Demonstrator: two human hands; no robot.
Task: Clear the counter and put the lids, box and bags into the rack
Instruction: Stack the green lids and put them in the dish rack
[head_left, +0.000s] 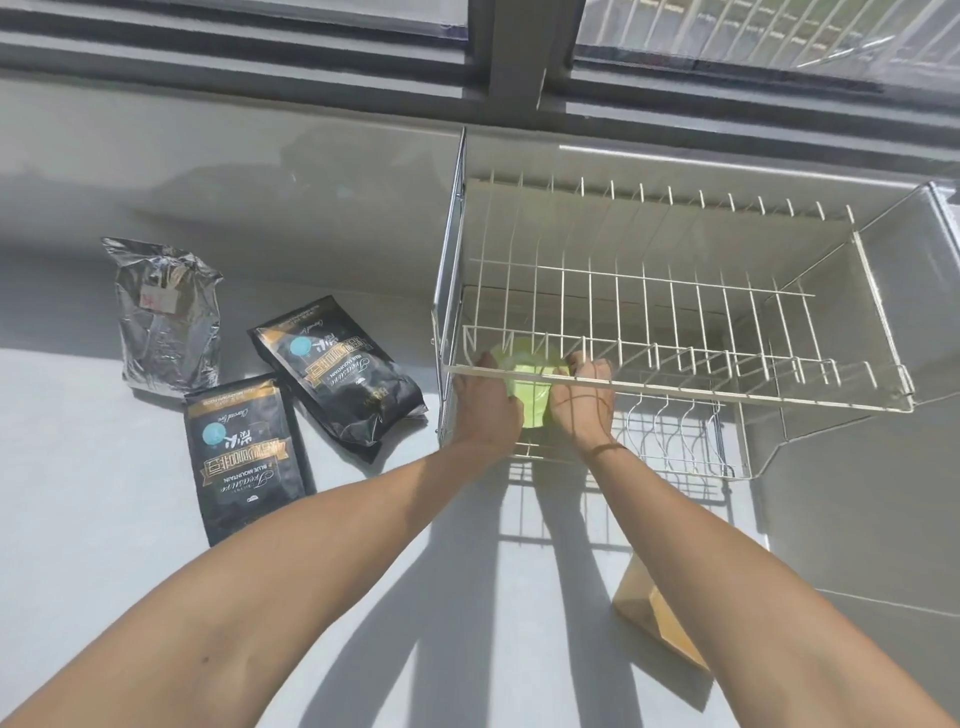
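At the near right edge of the pale counter (130, 467), a brown cardboard box (655, 618) lies partly hidden behind the person's right forearm. Both bare arms reach forward from the near edge to the wire rack (675, 395) standing at centre right. The left hand (485, 402) and right hand (582, 402) are closed around the two sides of a light green lid (530, 400), holding it upright at the rack's left end, just under the front rail of the upper tier, above the lower shelf. To the left, well apart from the rack, two black coffee bags (291, 410) lie flat on the counter, and a crumpled silver foil bag (163, 317) stands just beyond them. A window frame (514, 57) runs along the far side.

The step in hand appears to be seating the lid in the rack. The next move likely calls for letting go once it rests steady, then fetching the box and the three bags.
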